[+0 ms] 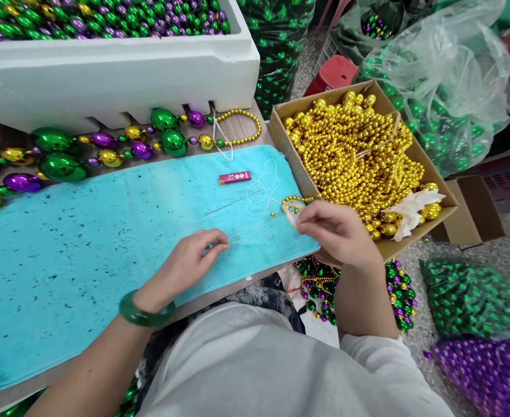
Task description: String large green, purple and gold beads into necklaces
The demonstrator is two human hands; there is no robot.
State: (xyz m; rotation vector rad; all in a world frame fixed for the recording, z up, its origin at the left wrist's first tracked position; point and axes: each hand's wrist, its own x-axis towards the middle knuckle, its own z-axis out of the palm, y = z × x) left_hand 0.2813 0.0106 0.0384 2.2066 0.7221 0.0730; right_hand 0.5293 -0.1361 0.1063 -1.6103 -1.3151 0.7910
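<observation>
My left hand (196, 255) is closed in a pinch over the blue cloth (107, 249), with fine clear thread (240, 238) running from its fingertips to the right. My right hand (339, 229) is closed at the fingertips on a blurred white strip (292, 217), by the near left side of the cardboard box. Beside that strip lies a short gold bead strand (288, 201). One loose gold bead (273, 214) rests on the cloth. Coils of white thread (263, 185) and a long thin needle (226, 205) lie between my hands and a small magenta packet (235, 177).
A cardboard box (437, 185) of gold bead strands stands at the right. Behind the cloth are a white foam box (120, 75) of beads and a large-bead garland (172, 142). Bags of green beads (472, 295) and purple beads (485, 370) sit on the floor.
</observation>
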